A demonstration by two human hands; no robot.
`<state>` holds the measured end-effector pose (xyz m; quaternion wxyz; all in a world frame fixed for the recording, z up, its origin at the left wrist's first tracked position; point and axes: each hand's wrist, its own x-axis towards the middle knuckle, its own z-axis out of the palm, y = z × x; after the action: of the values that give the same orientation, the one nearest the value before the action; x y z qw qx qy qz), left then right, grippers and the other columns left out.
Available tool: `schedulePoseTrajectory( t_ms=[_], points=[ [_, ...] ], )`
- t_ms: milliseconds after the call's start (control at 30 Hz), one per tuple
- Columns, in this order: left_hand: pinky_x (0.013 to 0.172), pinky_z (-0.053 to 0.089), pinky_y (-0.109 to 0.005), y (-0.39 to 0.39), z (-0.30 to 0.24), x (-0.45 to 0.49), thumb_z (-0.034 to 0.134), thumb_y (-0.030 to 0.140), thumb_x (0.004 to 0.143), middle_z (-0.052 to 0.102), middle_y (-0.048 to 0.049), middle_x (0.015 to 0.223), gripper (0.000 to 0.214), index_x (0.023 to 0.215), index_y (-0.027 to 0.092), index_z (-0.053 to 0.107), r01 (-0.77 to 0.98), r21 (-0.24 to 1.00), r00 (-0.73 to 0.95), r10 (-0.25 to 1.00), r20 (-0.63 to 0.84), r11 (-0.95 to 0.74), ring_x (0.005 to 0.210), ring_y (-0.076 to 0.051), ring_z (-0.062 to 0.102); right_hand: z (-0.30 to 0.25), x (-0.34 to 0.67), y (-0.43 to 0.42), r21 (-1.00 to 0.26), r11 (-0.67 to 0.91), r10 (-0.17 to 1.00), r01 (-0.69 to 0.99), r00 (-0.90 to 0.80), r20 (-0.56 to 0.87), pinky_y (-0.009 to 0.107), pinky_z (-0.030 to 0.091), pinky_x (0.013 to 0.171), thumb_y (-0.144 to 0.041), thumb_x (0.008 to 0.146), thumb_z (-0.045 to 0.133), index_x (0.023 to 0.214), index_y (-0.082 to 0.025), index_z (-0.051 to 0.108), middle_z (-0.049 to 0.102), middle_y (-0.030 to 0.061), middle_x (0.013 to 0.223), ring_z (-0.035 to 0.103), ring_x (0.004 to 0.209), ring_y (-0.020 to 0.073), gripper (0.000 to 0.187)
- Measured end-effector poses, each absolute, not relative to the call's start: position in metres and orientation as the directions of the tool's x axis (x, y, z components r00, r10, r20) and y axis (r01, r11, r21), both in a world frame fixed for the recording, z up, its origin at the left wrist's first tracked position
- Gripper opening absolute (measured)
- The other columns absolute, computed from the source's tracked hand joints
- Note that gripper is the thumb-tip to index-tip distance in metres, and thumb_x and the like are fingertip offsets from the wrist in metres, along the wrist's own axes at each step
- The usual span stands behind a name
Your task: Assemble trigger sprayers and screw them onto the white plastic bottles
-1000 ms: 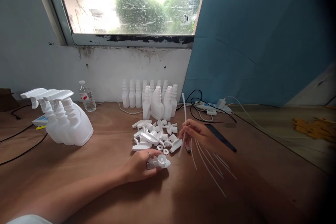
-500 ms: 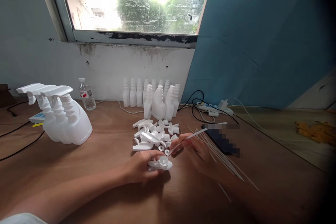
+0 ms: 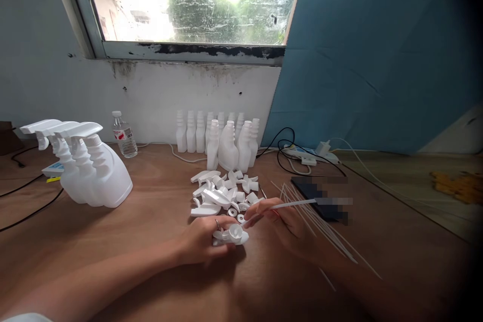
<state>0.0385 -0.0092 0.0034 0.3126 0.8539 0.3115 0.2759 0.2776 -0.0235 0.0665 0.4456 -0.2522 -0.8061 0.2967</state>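
My left hand [image 3: 206, 239] is closed round a white trigger spray head [image 3: 231, 235], its round socket facing up. In my right hand [image 3: 277, 224] a thin white dip tube [image 3: 296, 204] is pinched between the fingers. The tube's near end is close to the socket; whether it is inside, I cannot tell. Just beyond both hands lies a heap of loose white spray heads [image 3: 211, 196], with small white ring washers [image 3: 232, 212] at its near edge. More thin white tubes [image 3: 332, 239] lie loose on the table beside and partly under my right forearm.
Several white bottles [image 3: 228, 148] without heads stand by the wall. At left are spray bottles [image 3: 113, 176] with heads fitted and a clear water bottle [image 3: 124, 136]. A dark flat object [image 3: 307, 191], partly blurred out, lies at right near a power strip [image 3: 311, 155] and black cables.
The dip tube has swung lower, its far end dropping to the right, and my right fingers have shifted slightly. My left hand and the spray head have barely moved.
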Motion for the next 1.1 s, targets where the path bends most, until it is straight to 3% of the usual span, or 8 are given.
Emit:
schedulePoseTrajectory(
  t_ms=[267,467,600,733,900,1100],
  points=[
    [0.075,0.048,-0.023,-0.010,0.005,0.038,0.068,0.028,0.078,0.069,-0.0013,0.107,0.046,0.123,0.024,0.058,0.370,0.685,0.655,0.699,0.286,-0.627,0.085,-0.015,0.064,0.074,0.274,-0.029,-0.631,0.766,0.600,0.125,-0.490,0.632,0.028,0.057,0.077,-0.027,0.104,0.031,0.106,-0.018,0.063,0.072,0.0055,0.084,0.072,0.076,0.0154,0.033],
    [0.077,0.048,-0.022,-0.011,0.009,0.038,0.067,0.029,0.078,0.068,-0.0017,0.114,0.047,0.124,0.024,0.058,0.375,0.698,0.659,0.705,0.262,-0.611,0.092,-0.016,0.064,0.069,0.275,-0.026,-0.687,0.713,0.653,0.141,-0.489,0.578,0.028,0.057,0.076,-0.031,0.104,0.032,0.104,-0.017,0.063,0.071,0.0061,0.086,0.071,0.077,0.0155,0.033],
    [0.078,0.047,-0.023,-0.011,0.010,0.038,0.068,0.029,0.078,0.069,-0.0005,0.110,0.048,0.125,0.026,0.058,0.390,0.696,0.653,0.714,0.253,-0.603,0.090,-0.016,0.064,0.060,0.272,-0.020,-0.745,0.635,0.725,0.204,-0.491,0.483,0.025,0.055,0.070,-0.030,0.101,0.042,0.099,-0.018,0.063,0.068,0.0061,0.089,0.068,0.077,0.0138,0.024],
    [0.078,0.047,-0.024,-0.010,0.008,0.038,0.066,0.030,0.080,0.069,-0.0021,0.104,0.044,0.123,0.024,0.059,0.384,0.672,0.661,0.697,0.278,-0.633,0.088,-0.016,0.063,0.044,0.264,-0.012,-0.659,0.687,0.695,0.307,-0.545,0.470,0.028,0.051,0.081,-0.027,0.095,0.054,0.091,-0.019,0.065,0.065,0.0067,0.096,0.063,0.090,0.0159,0.014],
    [0.072,0.045,-0.025,-0.008,0.001,0.038,0.065,0.036,0.082,0.068,-0.0041,0.091,0.028,0.104,0.019,0.067,0.412,0.607,0.654,0.684,0.322,-0.680,0.081,-0.017,0.061,0.035,0.257,-0.012,-0.668,0.655,0.723,0.353,-0.551,0.418,0.026,0.045,0.075,-0.025,0.096,0.051,0.084,-0.019,0.059,0.060,0.0045,0.088,0.057,0.083,0.0145,0.015],
    [0.076,0.047,-0.025,-0.008,0.002,0.038,0.064,0.034,0.083,0.069,-0.0058,0.101,0.034,0.114,0.020,0.064,0.379,0.598,0.678,0.652,0.340,-0.706,0.088,-0.018,0.063,0.031,0.253,-0.014,-0.666,0.687,0.680,0.290,-0.580,0.448,0.025,0.041,0.070,-0.022,0.097,0.047,0.082,-0.018,0.052,0.055,0.0032,0.081,0.051,0.075,0.0133,0.017]
  ],
)
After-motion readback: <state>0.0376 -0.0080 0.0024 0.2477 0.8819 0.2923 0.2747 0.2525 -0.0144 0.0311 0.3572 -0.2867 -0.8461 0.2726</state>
